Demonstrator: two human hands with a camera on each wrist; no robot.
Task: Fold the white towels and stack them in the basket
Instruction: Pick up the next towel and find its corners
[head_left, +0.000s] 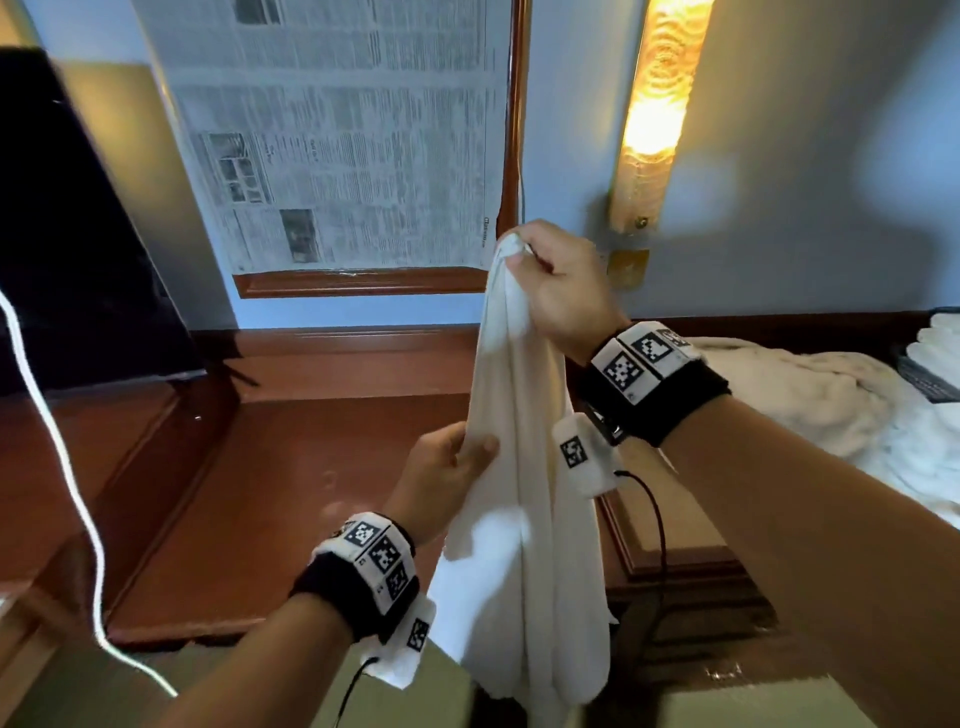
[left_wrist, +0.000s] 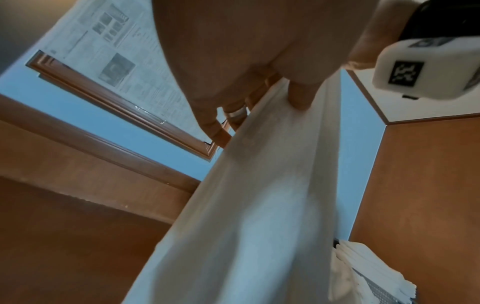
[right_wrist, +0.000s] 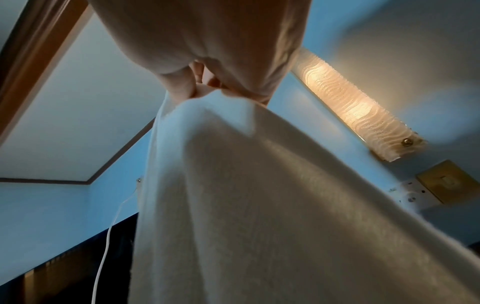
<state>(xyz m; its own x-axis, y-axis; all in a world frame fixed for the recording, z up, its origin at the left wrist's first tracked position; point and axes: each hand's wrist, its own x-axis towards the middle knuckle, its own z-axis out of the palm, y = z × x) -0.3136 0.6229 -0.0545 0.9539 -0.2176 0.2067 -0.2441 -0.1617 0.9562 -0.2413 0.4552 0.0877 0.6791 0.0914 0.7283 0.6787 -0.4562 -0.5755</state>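
Observation:
A white towel (head_left: 514, 493) hangs long and bunched in the air in front of me. My right hand (head_left: 550, 280) is raised and pinches its top corner; the right wrist view shows that hand (right_wrist: 205, 86) closed on the towel (right_wrist: 259, 205). Lower down, my left hand (head_left: 457, 467) grips the towel's left edge between thumb and fingers, and the left wrist view shows that hand (left_wrist: 259, 111) on the cloth (left_wrist: 259, 205). At the far right a dark mesh basket (head_left: 924, 379) holds folded white towels (head_left: 943, 343).
A heap of unfolded white towels (head_left: 831, 405) lies on the right. A red-brown wooden desk top (head_left: 291, 467) stretches below my hands, with a dark screen (head_left: 78, 234) on the left and a white cable (head_left: 57, 447). A lit wall lamp (head_left: 654, 114) hangs above.

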